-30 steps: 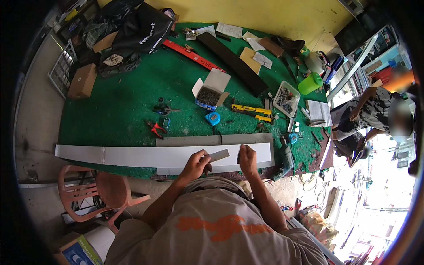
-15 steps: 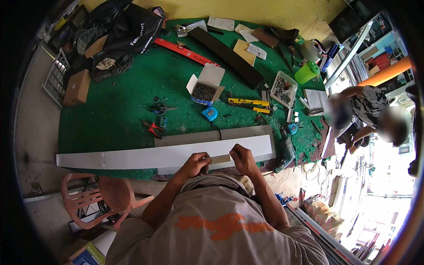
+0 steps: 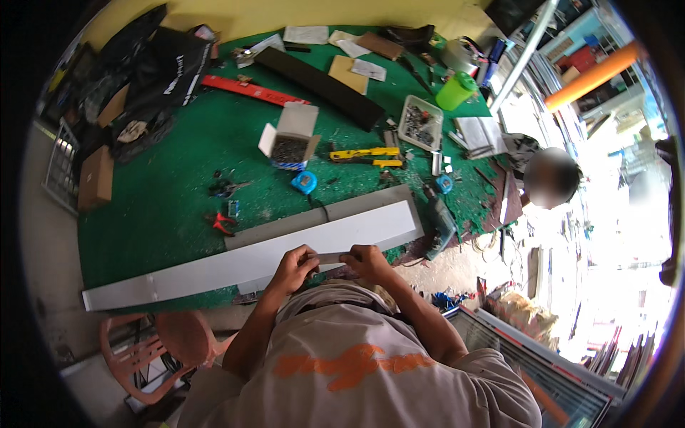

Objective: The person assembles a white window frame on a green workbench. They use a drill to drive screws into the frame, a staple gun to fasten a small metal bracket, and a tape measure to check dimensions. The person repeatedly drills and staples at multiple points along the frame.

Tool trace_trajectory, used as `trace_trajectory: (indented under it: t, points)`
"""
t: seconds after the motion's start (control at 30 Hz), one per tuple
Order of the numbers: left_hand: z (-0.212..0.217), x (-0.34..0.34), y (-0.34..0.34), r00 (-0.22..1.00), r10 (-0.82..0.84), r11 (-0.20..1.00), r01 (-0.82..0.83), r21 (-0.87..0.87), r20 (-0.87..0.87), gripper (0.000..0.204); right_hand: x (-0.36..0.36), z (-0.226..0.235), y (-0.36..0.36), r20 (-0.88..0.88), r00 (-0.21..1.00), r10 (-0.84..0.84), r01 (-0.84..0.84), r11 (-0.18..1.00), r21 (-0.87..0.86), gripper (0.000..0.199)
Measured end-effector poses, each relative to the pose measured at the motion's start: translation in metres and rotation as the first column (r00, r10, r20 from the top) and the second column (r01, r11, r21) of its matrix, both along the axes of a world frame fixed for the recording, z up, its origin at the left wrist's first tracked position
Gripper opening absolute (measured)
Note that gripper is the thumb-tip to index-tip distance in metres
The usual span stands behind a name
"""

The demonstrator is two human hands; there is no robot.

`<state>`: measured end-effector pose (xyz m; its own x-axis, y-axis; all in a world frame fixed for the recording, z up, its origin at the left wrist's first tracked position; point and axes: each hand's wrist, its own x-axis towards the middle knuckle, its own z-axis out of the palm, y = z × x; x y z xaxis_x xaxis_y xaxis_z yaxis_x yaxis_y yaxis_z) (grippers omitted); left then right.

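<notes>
Your left grip (image 3: pixel 294 265) and right grip (image 3: pixel 368 261) both pinch a small grey strip (image 3: pixel 330 257), one end each, held level between them just above the near edge of the table (image 3: pixel 164 214). Directly under it lies a long grey metal profile (image 3: pixel 250 260), slanting across the green surface. Beyond: blue tape measure (image 3: pixel 305 182), open box of screws (image 3: pixel 289 143), drill (image 3: pixel 441 222) at right.

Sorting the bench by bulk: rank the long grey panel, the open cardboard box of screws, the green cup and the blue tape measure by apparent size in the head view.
1. long grey panel
2. open cardboard box of screws
3. green cup, though it sits farther away, so the gap is unsure
4. blue tape measure
</notes>
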<state>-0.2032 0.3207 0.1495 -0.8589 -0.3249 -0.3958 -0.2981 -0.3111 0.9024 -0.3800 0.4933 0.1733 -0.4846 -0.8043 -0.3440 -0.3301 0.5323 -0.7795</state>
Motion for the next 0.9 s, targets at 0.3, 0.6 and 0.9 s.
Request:
trace_trajectory:
  t: [0.3, 0.6, 0.9]
  points:
    - [-0.037, -0.042, 0.045, 0.966, -0.259, 0.928, 0.256, -0.272, 0.025, 0.012, -0.019, -0.016, 0.06, -0.186, 0.983, 0.013, -0.014, 1.0, -0.004, 0.022]
    - [-0.095, -0.137, 0.059, 0.988, 0.122, 0.767, -0.034, -0.64, 0.093, 0.022, -0.13, -0.092, 0.093, -0.501, 0.813, -0.296, 0.364, 0.931, 0.04, 0.019]
    - [-0.098, -0.174, 0.102, 0.976, 0.032, 0.791, 0.107, -0.602, 0.215, 0.02, -0.214, -0.132, 0.105, -0.568, 0.796, -0.211, 0.335, 0.934, 0.122, 0.014]
